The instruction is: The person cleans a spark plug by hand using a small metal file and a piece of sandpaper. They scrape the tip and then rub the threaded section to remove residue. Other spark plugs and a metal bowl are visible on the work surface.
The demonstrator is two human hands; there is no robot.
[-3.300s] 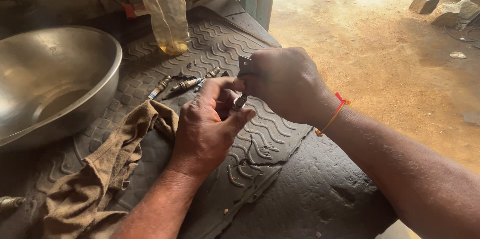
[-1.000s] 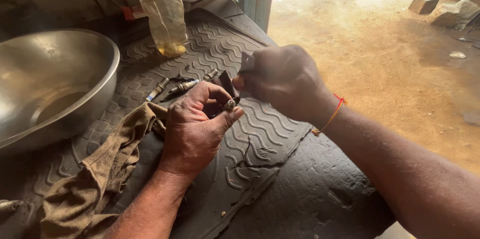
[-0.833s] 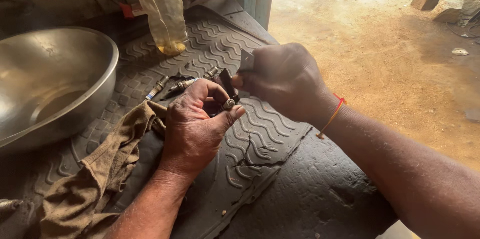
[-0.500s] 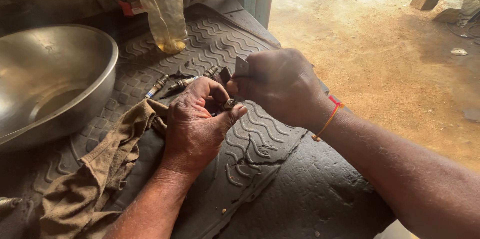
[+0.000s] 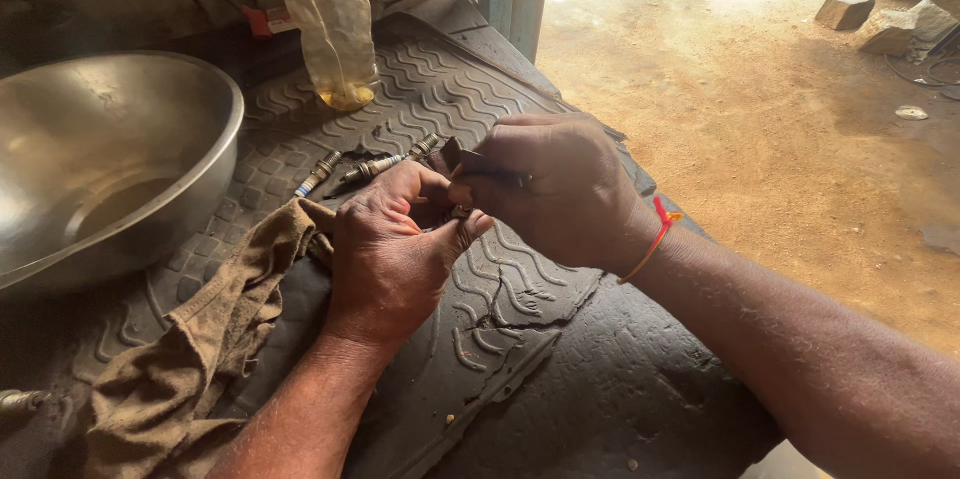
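Observation:
My left hand [image 5: 385, 254] grips a small spark plug, of which only the metal end [image 5: 459, 210] shows between thumb and fingers. My right hand [image 5: 560, 189] is closed on a small dark strip, perhaps abrasive paper [image 5: 470, 161], pressed against that plug's end. Both hands meet over a black ribbed rubber mat [image 5: 420, 89]. Two more spark plugs [image 5: 318, 173] [image 5: 375, 166] lie on the mat just beyond my left hand. A red thread circles my right wrist.
A large steel bowl [image 5: 200, 89] sits at the left. A brown rag [image 5: 190, 359] lies beside my left forearm. A plastic bottle with yellowish liquid [image 5: 330, 19] stands at the back. Another plug's end [image 5: 20, 401] shows at the far left. Dirt ground with stones [image 5: 880, 24] lies right.
My right hand has shifted slightly toward me and to the left over the plug's end, working the strip against it. My left hand has stayed nearly still.

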